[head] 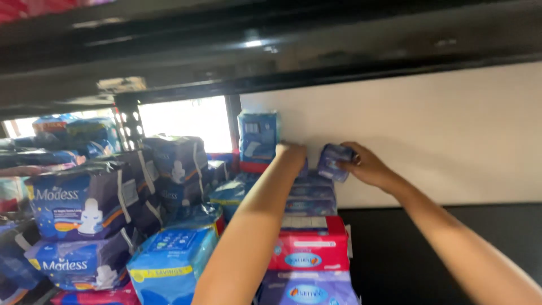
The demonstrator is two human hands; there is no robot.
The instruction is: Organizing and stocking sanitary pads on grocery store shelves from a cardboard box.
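At the left stood two dark blue packs (84, 206), one upon the other. The left hand (291, 151) rested on the stack of purple packs (310, 195); its grip could not be told. The right hand (364, 164) held one small purple pack (334, 161) over the stack, above one red pack (310, 248).

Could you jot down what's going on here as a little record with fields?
Place: shelf crowded with soft packets
Left hand: resting on top of a stack of purple packets
Right hand: holding a small purple packet against the white wall
Below the stack: red packet
Behind: upright blue packet
Left side: dark blue packets, light blue packet
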